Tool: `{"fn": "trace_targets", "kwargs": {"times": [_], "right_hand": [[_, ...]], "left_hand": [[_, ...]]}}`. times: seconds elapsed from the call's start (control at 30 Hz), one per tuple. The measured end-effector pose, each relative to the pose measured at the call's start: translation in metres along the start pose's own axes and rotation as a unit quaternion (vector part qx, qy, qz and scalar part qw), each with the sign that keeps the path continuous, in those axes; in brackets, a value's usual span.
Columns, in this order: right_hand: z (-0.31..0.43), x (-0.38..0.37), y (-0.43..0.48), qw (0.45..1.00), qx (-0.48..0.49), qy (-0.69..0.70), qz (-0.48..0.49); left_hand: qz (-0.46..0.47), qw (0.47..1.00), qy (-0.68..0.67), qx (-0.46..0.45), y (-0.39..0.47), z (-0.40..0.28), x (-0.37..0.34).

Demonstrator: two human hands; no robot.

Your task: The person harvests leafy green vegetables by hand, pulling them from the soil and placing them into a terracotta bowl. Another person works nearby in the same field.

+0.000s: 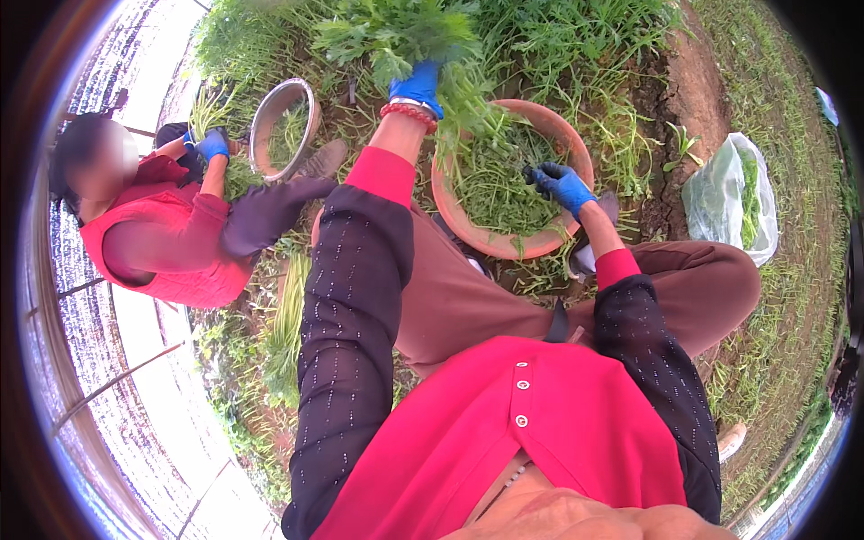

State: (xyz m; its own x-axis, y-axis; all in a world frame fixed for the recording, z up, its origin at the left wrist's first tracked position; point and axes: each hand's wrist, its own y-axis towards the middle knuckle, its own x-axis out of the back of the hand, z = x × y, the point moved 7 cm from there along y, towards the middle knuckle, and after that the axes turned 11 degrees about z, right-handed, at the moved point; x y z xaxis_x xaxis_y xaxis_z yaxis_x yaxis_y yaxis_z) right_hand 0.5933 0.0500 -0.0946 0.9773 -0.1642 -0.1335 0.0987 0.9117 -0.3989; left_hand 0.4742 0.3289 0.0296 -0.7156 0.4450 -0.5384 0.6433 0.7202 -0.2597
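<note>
My left hand (417, 89), in a blue glove with a red bead bracelet at the wrist, is closed around a bunch of feathery leafy greens (405, 37). The leaves hide most of its fingers. Over the right part of an orange plastic basin (449, 219) is my right hand (561, 187), also blue-gloved, with dark, soiled fingertips. Its fingers are bent near a small dark thing that I cannot make out. Cut greens and stems (503, 182) lie in the basin, which stands on the ground between my legs.
At the left a co-worker (169, 236) in blue gloves holds stems beside a metal-rimmed basin (310, 131). A bundle of long stems (287, 324) lies on the ground. To the right stands a clear plastic bag (715, 202) of greens. Growing plants (574, 34) fill the bed ahead.
</note>
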Motion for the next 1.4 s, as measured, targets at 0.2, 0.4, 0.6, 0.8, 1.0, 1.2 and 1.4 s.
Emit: {"fn": "trace_targets", "kwargs": {"times": [0.2, 0.4, 0.6, 0.8, 1.0, 1.2, 1.4], "right_hand": [[-0.045, 0.025, -0.019, 0.942, -0.076, -0.323, -0.056], [0.021, -0.015, -0.025, 0.988, 0.088, 0.121, -0.041], [0.071, -0.024, 0.015, 0.987, 0.133, -0.055, -0.076], [-0.011, 0.016, -0.031, 0.94, -0.149, -0.254, -0.174], [0.063, -0.017, -0.004, 0.972, 0.184, 0.032, -0.143], [0.022, 0.006, 0.004, 0.849, -0.104, -0.504, -0.116], [0.024, -0.003, -0.031, 0.977, 0.125, -0.022, -0.171]], "left_hand": [[0.018, 0.996, 0.091, -0.001, 0.013, -0.02, -0.012], [-0.015, 0.77, 0.618, -0.155, -0.019, -0.076, -0.015], [0.046, 0.66, 0.735, -0.146, 0.001, -0.015, -0.013], [0.068, 0.566, 0.822, 0.005, 0.017, -0.024, 0.0], [0.027, 0.647, 0.759, -0.059, 0.016, -0.018, -0.007], [0.029, 0.896, 0.411, -0.165, 0.021, -0.036, 0.008], [-0.044, 0.62, 0.78, -0.07, 0.034, -0.019, 0.028]]}}
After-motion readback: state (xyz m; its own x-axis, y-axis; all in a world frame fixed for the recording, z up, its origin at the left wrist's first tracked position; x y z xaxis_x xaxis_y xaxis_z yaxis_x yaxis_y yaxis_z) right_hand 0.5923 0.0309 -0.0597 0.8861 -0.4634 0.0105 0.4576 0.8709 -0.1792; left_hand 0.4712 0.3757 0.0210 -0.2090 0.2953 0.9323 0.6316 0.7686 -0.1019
